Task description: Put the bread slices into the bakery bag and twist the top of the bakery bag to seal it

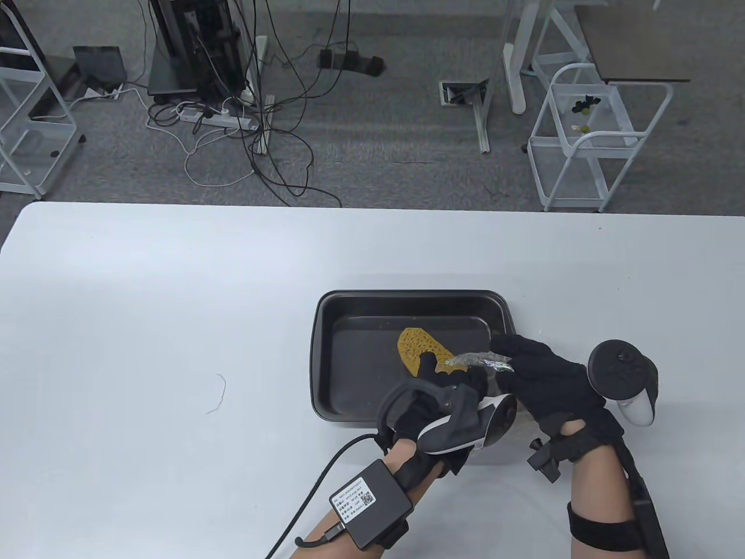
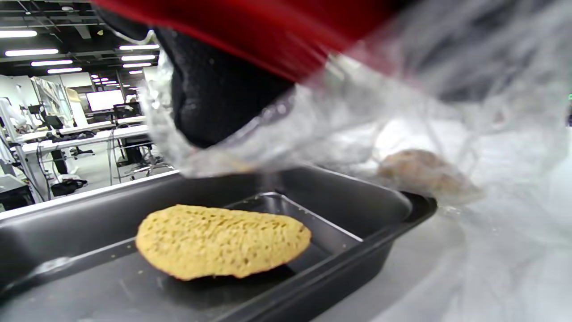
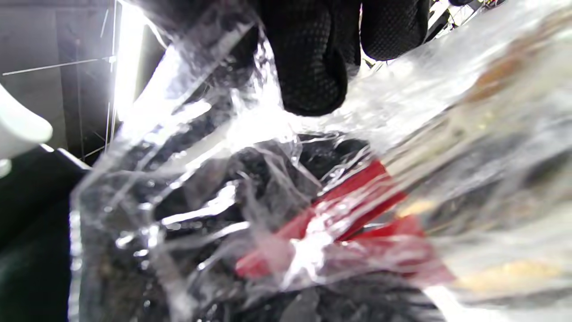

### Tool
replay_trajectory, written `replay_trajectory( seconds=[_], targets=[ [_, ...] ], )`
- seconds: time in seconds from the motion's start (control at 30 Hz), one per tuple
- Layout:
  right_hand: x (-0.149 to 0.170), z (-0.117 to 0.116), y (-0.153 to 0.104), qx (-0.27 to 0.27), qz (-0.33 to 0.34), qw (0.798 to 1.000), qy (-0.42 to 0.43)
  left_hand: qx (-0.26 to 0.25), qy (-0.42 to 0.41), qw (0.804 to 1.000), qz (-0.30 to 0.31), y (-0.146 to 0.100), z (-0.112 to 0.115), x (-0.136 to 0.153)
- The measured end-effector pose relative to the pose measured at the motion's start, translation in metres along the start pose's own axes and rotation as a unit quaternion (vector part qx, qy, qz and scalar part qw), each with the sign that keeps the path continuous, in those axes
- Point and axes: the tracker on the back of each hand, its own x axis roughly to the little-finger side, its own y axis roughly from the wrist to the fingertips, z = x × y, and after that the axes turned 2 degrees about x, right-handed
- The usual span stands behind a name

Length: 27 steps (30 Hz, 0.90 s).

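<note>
A yellow bread slice (image 1: pixel 416 349) (image 2: pixel 221 241) lies flat in the black baking tray (image 1: pixel 407 303) (image 2: pixel 348 201). At the tray's near right corner both hands hold the clear bakery bag (image 1: pixel 482 361) (image 2: pixel 357 112) (image 3: pixel 201 188). My left hand (image 1: pixel 433 378) grips the bag's edge just beside the slice, and plastic wraps over one finger (image 2: pixel 214 98). My right hand (image 1: pixel 524 364) pinches the film from the right with its fingertips (image 3: pixel 313 80). Another bread slice (image 2: pixel 424 174) shows blurred through the bag. Most of the bag is hidden under the hands in the table view.
A thin loose thread (image 1: pixel 216 393) lies on the white table (image 1: pixel 174 291) left of the tray. Beyond the table's far edge are floor cables (image 1: pixel 233 116) and a white wire cart (image 1: pixel 588 134).
</note>
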Motion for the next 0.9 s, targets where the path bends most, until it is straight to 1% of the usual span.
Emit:
replay_trajectory(
  seconds=[0.2,0.27,0.33,0.4,0.47,0.6,0.7,0.9],
  targets=[
    [-0.005,-0.006,0.000,0.018,-0.003,0.997,-0.081,-0.012,0.013,1.000,-0.003,-0.011,-0.011,0.003],
    [-0.010,-0.009,0.000,0.023,-0.002,0.992,-0.126,-0.006,0.024,1.000,-0.009,-0.014,-0.015,0.004],
    [-0.014,-0.013,0.000,0.026,-0.001,0.984,-0.178,-0.001,0.040,0.999,-0.013,-0.018,-0.020,0.006],
    [-0.019,-0.017,-0.001,0.038,-0.005,0.961,-0.273,-0.009,0.056,0.998,-0.023,-0.025,-0.027,0.011],
    [-0.021,-0.019,-0.001,0.041,-0.006,0.949,-0.311,-0.014,0.069,0.997,-0.028,-0.032,-0.030,0.019],
    [-0.019,-0.016,-0.001,0.041,-0.012,0.957,-0.286,-0.010,0.075,0.996,-0.038,-0.043,-0.027,0.033],
    [-0.016,-0.013,-0.001,0.047,-0.020,0.954,-0.294,-0.010,0.072,0.996,-0.050,-0.053,-0.022,0.047],
    [-0.015,-0.013,-0.001,0.052,-0.027,0.953,-0.298,-0.013,0.037,0.998,-0.057,-0.070,-0.012,0.074]
  ],
)
